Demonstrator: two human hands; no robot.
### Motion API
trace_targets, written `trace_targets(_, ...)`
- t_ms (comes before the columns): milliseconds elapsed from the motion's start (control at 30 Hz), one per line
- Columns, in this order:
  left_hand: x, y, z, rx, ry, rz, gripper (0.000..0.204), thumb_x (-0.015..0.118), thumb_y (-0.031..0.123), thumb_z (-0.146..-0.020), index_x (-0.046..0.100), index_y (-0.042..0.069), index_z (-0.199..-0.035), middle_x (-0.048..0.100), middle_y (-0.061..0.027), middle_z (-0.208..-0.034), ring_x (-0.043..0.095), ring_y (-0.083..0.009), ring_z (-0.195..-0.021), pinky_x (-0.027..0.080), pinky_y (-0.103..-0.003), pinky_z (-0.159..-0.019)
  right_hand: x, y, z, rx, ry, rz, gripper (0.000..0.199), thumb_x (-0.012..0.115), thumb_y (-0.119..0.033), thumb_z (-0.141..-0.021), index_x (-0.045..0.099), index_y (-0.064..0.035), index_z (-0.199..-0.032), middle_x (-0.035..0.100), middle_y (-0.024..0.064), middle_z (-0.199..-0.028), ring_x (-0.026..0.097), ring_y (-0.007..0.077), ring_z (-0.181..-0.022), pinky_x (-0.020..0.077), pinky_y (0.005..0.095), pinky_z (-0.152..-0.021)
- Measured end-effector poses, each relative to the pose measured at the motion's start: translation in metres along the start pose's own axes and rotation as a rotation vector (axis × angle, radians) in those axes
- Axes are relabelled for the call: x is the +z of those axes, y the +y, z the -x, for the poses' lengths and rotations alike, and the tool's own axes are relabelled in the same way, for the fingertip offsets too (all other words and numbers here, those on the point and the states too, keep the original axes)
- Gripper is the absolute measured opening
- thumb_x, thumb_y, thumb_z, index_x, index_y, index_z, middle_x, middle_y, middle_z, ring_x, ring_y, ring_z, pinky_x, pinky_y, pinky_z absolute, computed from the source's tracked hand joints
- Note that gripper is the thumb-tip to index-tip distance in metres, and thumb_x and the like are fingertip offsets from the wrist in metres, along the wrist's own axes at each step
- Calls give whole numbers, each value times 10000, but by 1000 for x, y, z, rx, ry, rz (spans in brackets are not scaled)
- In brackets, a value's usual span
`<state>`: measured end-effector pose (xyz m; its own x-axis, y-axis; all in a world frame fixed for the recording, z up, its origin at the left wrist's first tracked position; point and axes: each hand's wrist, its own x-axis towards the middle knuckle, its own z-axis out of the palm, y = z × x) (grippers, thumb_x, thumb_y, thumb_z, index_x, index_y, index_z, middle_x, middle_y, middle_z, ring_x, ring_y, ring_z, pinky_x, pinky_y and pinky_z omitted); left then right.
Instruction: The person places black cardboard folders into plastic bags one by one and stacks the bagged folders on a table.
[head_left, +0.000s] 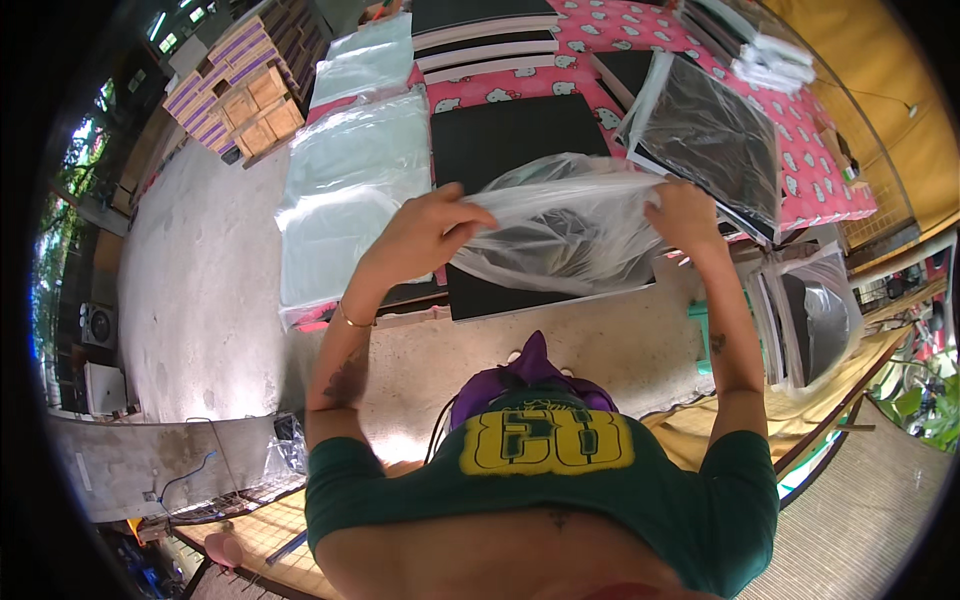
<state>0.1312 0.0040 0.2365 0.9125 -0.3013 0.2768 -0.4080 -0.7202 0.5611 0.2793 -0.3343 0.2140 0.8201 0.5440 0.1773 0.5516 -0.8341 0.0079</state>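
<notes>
Between my two hands stretches a clear plastic bag [570,225], its upper edge pulled wide. My left hand [430,230] is closed on one corner of that edge, with thumb and fingers pinched together. At the opposite corner my right hand [685,217] grips the plastic too. Under the bag lies a black flat board [515,135] with a pale edge, at the front of the table. Several clear bags [355,190] lie in flat piles to the left. On the right, a black board in a plastic bag [705,130] rests at a slant on other boards.
A pink patterned cloth [590,30] covers the table. More black boards [485,35] are stacked at its far side. Bagged boards [805,315] stand upright on a green stool [705,330] by my right arm. Boxes [245,85] are piled on the floor at the far left.
</notes>
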Motion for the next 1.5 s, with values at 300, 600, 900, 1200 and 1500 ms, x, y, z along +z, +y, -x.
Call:
trace_targets(300, -36, -6, 57, 19, 173, 901, 400, 663, 439, -761, 671, 87, -950, 556, -135, -1072, 539, -269, -1021, 449, -450, -852, 2, 62, 11, -372, -372, -730, 445, 688, -421, -725, 683, -28, -933, 581, 144, -1116, 538, 254, -1059, 402, 337, -913)
trace_targets(600, 1, 10, 53, -276, 327, 1082, 257, 635, 240, -794, 582, 1, -715, 616, -46, -747, 601, -181, -688, 474, -305, -621, 43, 72, 32, 127, -616, -1692, 278, 594, -168, -827, 557, -11, -1054, 609, 95, -870, 597, 180, -778, 503, 336, -734)
trace_targets(900, 41, 3, 65, -320, 99, 1064, 237, 589, 249, -863, 606, 14, -851, 629, -85, -966, 605, -137, -798, 489, -272, -714, 67, 77, 61, 12, -558, -2040, 526, 713, -313, -753, 536, -17, -1150, 616, 94, -955, 605, 185, -778, 520, 329, -625)
trace_targets(1200, 90, -60, 162, -523, -8, 1271, 249, 521, 213, -899, 589, -2, -1005, 636, -124, -994, 596, -213, -778, 497, -348, -746, 85, 76, 105, 195, -681, -2329, 381, 624, -226, -792, 581, 24, -1076, 632, 147, -965, 624, 205, -786, 514, 354, -710)
trace_targets(1500, 188, -21, 168, -895, 494, 647, 377, 544, 7, -721, 567, 41, -1095, 614, -77, -744, 576, -174, -623, 463, -315, -596, 160, 50, 134, 476, -227, -1229, 482, 574, -45, -733, 500, -6, -1207, 616, 157, -994, 604, 181, -714, 482, 305, -646)
